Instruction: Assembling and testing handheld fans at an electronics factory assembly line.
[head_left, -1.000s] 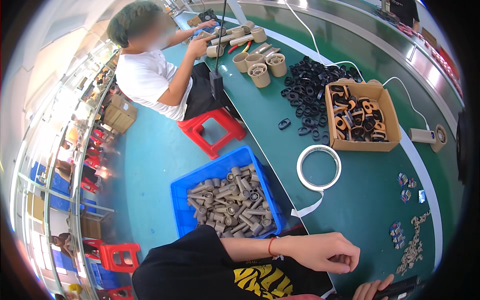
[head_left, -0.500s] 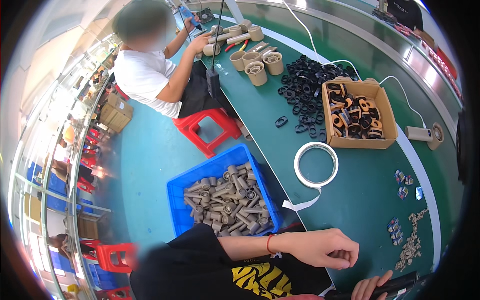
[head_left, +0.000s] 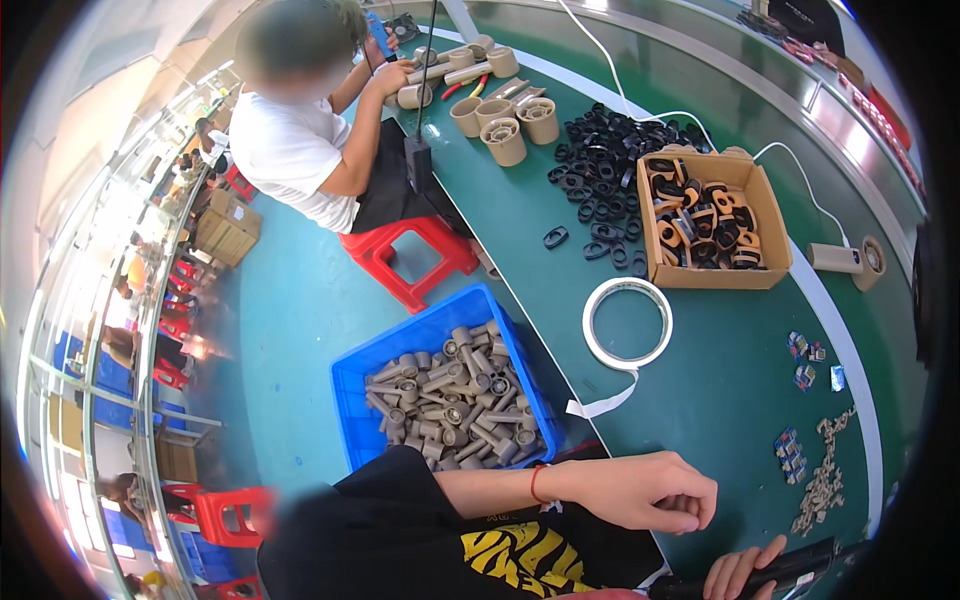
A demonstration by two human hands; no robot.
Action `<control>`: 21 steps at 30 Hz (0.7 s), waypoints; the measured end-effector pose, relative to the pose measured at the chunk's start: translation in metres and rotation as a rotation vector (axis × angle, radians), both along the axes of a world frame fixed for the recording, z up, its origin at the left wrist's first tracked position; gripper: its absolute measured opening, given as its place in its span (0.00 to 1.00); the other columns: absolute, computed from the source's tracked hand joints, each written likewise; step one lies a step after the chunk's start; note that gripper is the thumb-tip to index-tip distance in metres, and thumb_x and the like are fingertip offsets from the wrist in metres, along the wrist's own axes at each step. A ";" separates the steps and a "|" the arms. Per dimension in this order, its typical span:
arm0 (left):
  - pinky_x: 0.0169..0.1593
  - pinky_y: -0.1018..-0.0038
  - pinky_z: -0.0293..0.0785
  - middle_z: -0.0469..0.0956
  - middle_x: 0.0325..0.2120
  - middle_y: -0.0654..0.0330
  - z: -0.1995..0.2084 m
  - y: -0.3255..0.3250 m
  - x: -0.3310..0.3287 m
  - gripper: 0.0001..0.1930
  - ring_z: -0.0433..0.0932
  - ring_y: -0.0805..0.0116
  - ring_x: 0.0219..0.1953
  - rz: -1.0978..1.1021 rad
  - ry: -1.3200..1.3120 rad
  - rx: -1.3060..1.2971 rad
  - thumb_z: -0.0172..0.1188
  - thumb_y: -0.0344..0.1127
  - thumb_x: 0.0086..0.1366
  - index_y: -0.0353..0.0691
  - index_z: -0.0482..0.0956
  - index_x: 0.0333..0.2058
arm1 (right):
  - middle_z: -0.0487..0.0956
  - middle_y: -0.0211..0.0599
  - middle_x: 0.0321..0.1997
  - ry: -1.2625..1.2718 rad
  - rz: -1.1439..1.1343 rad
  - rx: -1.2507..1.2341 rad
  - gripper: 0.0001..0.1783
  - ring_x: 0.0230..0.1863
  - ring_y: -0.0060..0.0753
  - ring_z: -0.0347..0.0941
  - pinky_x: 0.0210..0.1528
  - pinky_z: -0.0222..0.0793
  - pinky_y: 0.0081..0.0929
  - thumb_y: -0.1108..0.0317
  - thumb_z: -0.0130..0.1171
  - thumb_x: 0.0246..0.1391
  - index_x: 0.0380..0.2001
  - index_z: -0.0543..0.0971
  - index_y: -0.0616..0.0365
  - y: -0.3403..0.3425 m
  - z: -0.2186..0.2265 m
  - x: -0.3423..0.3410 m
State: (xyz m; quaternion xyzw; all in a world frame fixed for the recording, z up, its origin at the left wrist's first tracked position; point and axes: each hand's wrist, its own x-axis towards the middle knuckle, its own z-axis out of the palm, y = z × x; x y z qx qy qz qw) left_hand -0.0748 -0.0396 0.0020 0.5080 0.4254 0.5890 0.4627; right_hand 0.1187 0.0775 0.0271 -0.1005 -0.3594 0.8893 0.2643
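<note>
My left hand (head_left: 660, 493), with a red string at the wrist, is over the green table near its front edge. Its fingers are curled in, and whatever they may hold is hidden. At the lower right my right hand (head_left: 745, 573) wraps its fingers round a long black rod-shaped tool (head_left: 800, 565); part of this tool is cut off by the dark picture rim. Beyond my left hand lies a roll of white tape (head_left: 592, 325) with its loose end trailing toward the table edge. Small beige parts (head_left: 822, 485) lie scattered to the right, beside little blue-wrapped pieces (head_left: 790, 457).
A blue crate (head_left: 345, 400) of grey-beige handle-shaped parts stands left of the table. Farther off are a cardboard box (head_left: 715, 275) of black and orange rings, a black ring pile (head_left: 600, 150), a beige device (head_left: 835, 258) and a seated co-worker (head_left: 290, 150) on a red stool (head_left: 410, 262).
The view has shifted slightly, moving the tabletop things a little up and left in the picture. The co-worker's hands have moved slightly. My own hands look nearly the same.
</note>
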 end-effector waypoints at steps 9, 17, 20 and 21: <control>0.25 0.78 0.65 0.71 0.21 0.62 -0.002 -0.001 0.003 0.02 0.70 0.73 0.21 0.006 -0.008 0.014 0.53 0.26 0.61 0.34 0.72 0.31 | 0.64 0.24 0.14 -0.014 -0.001 -0.006 0.20 0.12 0.18 0.58 0.15 0.54 0.14 0.53 0.61 0.50 0.35 0.68 0.55 -0.003 0.003 0.001; 0.25 0.78 0.65 0.71 0.21 0.62 -0.002 0.001 0.000 0.02 0.70 0.73 0.21 -0.007 0.007 0.002 0.52 0.26 0.62 0.34 0.71 0.31 | 0.63 0.24 0.13 -0.044 -0.044 -0.001 0.21 0.12 0.18 0.56 0.14 0.53 0.14 0.52 0.61 0.50 0.34 0.68 0.55 -0.003 0.002 0.000; 0.25 0.78 0.65 0.71 0.21 0.62 -0.002 0.001 -0.001 0.02 0.70 0.73 0.21 -0.007 0.007 0.010 0.52 0.26 0.62 0.34 0.71 0.31 | 0.63 0.24 0.13 -0.036 -0.044 0.007 0.21 0.11 0.19 0.56 0.14 0.53 0.15 0.52 0.61 0.50 0.34 0.67 0.55 -0.003 0.002 -0.001; 0.26 0.78 0.65 0.71 0.22 0.62 -0.002 0.001 -0.002 0.02 0.70 0.73 0.21 -0.011 0.008 0.008 0.52 0.26 0.62 0.34 0.71 0.31 | 0.63 0.24 0.13 -0.036 -0.045 0.007 0.21 0.11 0.19 0.56 0.14 0.53 0.15 0.52 0.61 0.50 0.34 0.67 0.55 -0.003 0.001 -0.001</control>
